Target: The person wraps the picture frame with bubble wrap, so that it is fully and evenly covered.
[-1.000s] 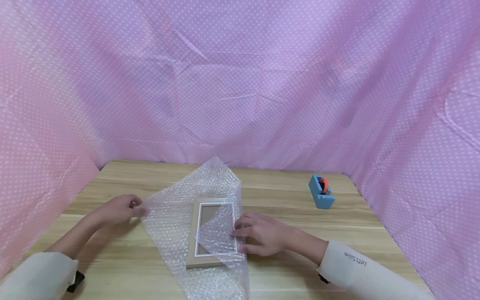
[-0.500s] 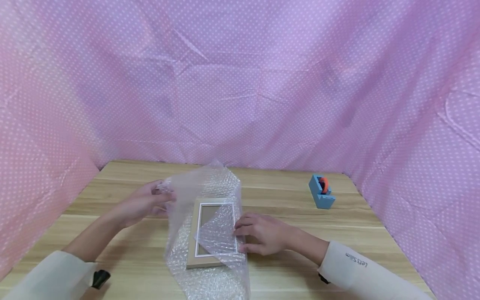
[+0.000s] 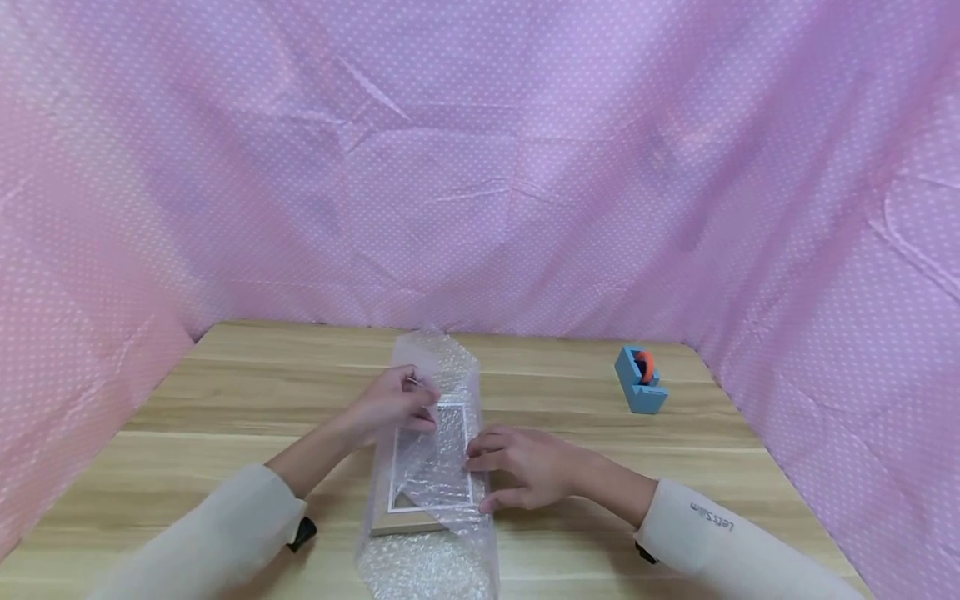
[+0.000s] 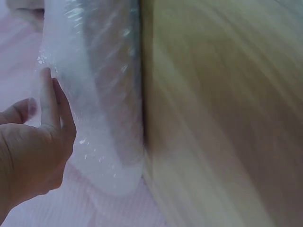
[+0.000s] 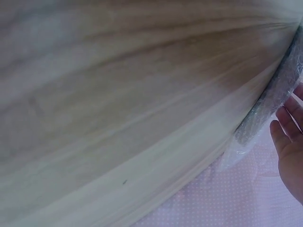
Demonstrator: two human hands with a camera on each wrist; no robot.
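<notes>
A picture frame (image 3: 408, 522) with a light wood border and white inner edging lies on a sheet of clear bubble wrap (image 3: 431, 568), which is folded over it from both sides. My left hand (image 3: 390, 406) pinches the edge of the left flap above the upper part of the frame. In the left wrist view that hand's fingers (image 4: 49, 101) meet the edge of the raised film (image 4: 102, 90). My right hand (image 3: 528, 468) presses the right flap along the frame's right side, fingers extended. The right wrist view shows those fingertips against the wrapped side (image 5: 265, 106).
A blue tape dispenser (image 3: 637, 387) with an orange roll core stands at the right back of the wooden table (image 3: 600, 533). Pink dotted cloth (image 3: 480, 167) hangs behind and at both sides. The wrap reaches past the frame at its top and bottom.
My left hand has carried the left edge of the bubble wrap rightward, from beside the frame to over it. My right hand has stayed in place on the right flap.
</notes>
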